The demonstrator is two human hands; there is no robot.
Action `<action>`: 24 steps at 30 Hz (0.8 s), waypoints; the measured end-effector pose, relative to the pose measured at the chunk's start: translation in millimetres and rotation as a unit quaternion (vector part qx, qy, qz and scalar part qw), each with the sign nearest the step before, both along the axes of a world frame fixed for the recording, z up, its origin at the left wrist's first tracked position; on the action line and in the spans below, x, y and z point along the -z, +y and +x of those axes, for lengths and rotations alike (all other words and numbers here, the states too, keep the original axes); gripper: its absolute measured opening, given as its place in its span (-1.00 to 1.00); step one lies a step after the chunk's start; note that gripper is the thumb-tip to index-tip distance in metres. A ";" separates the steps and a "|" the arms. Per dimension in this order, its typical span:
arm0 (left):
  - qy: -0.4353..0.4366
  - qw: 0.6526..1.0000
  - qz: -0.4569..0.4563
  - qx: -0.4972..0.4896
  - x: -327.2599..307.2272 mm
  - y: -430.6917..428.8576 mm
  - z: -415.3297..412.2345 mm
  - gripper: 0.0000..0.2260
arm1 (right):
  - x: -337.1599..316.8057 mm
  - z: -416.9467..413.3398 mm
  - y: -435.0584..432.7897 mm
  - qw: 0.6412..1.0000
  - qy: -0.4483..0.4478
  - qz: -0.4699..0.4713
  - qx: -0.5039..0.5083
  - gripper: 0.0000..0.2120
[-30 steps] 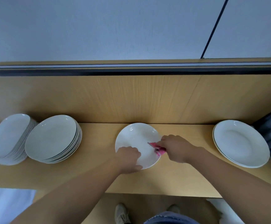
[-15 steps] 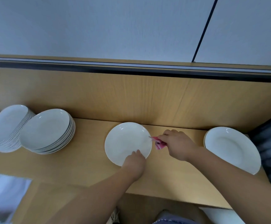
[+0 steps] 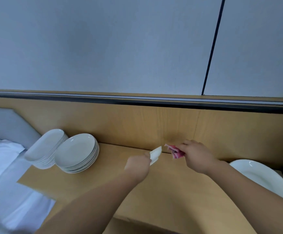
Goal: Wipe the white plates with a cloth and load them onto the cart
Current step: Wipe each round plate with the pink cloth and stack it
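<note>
1. The left hand point(image 3: 137, 164), in the lower centre of the frame, grips a white plate point(image 3: 156, 154) by its rim, tilted nearly edge-on above the counter point(image 3: 113, 166).
2. The right hand point(image 3: 197, 157), just right of it, is closed round a bunched pink cloth point(image 3: 176, 152), which is near the plate's upper edge but apart from it.
3. Two stacks of white plates sit at centre left, touching: a nearer stack point(image 3: 77, 153) and a leaning stack point(image 3: 46, 148) at the counter's left end.
4. Another plate point(image 3: 262, 179) lies at lower right, its near edge hidden by the right forearm.
5. A wooden back panel point(image 3: 137, 125) rises behind the counter.
6. A bed point(image 3: 5, 183) fills the lower left.
</note>
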State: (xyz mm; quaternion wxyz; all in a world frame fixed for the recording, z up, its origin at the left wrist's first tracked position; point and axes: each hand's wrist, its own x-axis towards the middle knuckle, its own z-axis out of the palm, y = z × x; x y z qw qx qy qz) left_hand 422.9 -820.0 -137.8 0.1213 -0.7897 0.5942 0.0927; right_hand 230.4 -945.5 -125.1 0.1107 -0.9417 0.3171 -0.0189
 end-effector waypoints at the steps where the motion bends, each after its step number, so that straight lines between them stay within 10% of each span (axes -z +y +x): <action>1: 0.007 1.000 -0.014 -0.005 -4.9 -2.4 1.1 -0.85 | -4.0 0.8 -1.7 1.000 -0.010 0.000 0.001 -0.54; 24: 0.269 0.924 -0.170 -0.210 -9.0 3.1 59.2 -0.79 | -13.3 38.1 0.6 0.999 -0.040 -0.001 -0.015 -0.62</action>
